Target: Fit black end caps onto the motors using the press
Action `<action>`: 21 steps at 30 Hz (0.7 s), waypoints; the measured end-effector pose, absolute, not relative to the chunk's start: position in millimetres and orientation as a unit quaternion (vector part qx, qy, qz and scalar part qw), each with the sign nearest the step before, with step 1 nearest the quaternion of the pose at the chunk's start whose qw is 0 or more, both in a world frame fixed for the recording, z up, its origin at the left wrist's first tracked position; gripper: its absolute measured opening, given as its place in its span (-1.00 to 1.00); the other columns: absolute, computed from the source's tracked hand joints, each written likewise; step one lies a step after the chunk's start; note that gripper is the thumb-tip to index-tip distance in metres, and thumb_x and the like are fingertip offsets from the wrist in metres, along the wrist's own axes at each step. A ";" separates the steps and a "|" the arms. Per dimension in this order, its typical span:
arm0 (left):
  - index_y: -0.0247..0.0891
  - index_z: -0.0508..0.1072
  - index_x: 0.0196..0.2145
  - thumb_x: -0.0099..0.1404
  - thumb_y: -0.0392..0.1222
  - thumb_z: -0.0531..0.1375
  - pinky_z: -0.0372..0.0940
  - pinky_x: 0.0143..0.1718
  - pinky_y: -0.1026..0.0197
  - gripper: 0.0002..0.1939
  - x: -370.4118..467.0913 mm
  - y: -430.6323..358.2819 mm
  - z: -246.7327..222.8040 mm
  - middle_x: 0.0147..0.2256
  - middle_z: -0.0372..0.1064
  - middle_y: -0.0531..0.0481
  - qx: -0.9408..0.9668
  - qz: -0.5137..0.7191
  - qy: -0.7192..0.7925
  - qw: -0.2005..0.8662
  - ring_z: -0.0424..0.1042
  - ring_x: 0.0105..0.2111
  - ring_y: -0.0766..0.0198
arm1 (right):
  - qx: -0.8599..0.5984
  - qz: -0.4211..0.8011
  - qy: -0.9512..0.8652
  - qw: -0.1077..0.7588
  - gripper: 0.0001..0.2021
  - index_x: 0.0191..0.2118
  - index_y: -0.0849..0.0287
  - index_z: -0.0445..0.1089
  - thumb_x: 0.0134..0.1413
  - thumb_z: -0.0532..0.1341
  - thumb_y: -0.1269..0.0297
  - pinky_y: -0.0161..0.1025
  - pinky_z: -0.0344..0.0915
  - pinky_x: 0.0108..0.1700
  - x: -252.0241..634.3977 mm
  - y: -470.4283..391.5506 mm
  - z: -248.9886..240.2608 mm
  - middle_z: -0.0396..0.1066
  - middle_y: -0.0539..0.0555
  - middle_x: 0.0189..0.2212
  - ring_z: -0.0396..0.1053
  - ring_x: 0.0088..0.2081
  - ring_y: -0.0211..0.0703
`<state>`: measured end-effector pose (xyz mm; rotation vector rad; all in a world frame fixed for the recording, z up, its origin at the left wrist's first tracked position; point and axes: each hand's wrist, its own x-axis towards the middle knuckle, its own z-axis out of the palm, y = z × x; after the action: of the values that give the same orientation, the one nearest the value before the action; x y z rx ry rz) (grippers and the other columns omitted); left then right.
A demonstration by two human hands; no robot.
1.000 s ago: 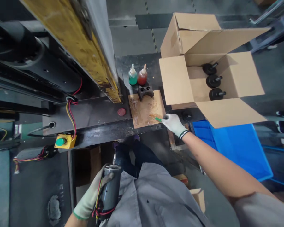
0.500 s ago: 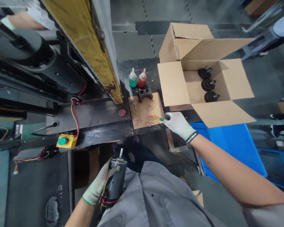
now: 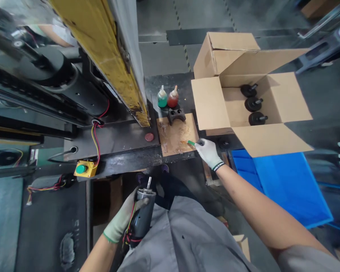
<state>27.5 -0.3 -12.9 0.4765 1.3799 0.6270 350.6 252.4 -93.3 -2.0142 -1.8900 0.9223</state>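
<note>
My gloved left hand [image 3: 127, 213] is wrapped round a dark cylindrical motor [image 3: 143, 215], held close to my body with its metal shaft pointing up. Red and yellow wires hang beside it. In my gloved right hand [image 3: 206, 149] is a small green stick [image 3: 190, 143], its tip over an orange smear on the brown board [image 3: 172, 141]. A black block with two holes [image 3: 176, 115] sits at the board's back edge. Behind it stand a green bottle [image 3: 162, 98] and a red bottle [image 3: 172, 98].
An open carton [image 3: 211, 104] with several black round parts is at the right, above a blue bin [image 3: 289, 185]. A yellow post [image 3: 102, 49] and a machine holding another motor rise at the left. A yellow button box [image 3: 85, 169] sits on the bench edge.
My right hand has moved left and the green stick now reaches over the board. My left hand still holds the motor. The view has shifted slightly.
</note>
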 end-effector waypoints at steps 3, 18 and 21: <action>-0.25 0.51 0.11 0.32 0.11 0.37 0.35 0.16 0.03 -0.48 25.1 -8.5 -22.1 0.06 0.59 -0.20 0.213 0.276 0.626 0.698 0.52 0.08 -0.08 | -0.686 0.315 -0.647 0.106 -0.76 -0.52 0.13 0.36 0.13 0.23 0.19 -0.23 0.05 -0.34 342.0 260.2 -104.4 0.49 0.07 -0.51 0.35 -0.42 -0.16; -0.25 0.50 0.08 0.24 0.16 0.41 0.35 0.19 -0.01 -0.41 29.5 5.3 -17.3 0.09 0.59 -0.20 0.205 0.248 0.658 0.681 0.52 0.10 -0.12 | -0.670 0.286 -0.683 0.043 -0.77 -0.54 0.11 0.32 0.11 0.22 0.24 -0.19 -0.05 -0.37 359.9 240.4 -96.1 0.44 0.08 -0.56 0.27 -0.49 -0.17; -0.26 0.51 0.06 0.22 0.17 0.42 0.38 0.13 0.00 -0.41 29.5 8.3 -20.8 0.04 0.60 -0.21 0.207 0.244 0.657 0.683 0.54 0.05 -0.09 | -0.662 0.234 -0.711 0.041 -0.80 -0.48 0.12 0.36 0.16 0.22 0.24 -0.17 -0.06 -0.35 363.6 238.4 -79.1 0.47 0.12 -0.53 0.31 -0.48 -0.13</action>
<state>29.5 8.3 -20.8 0.4632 1.4724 0.5478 363.6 238.4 -79.1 -2.0277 -2.1776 0.7162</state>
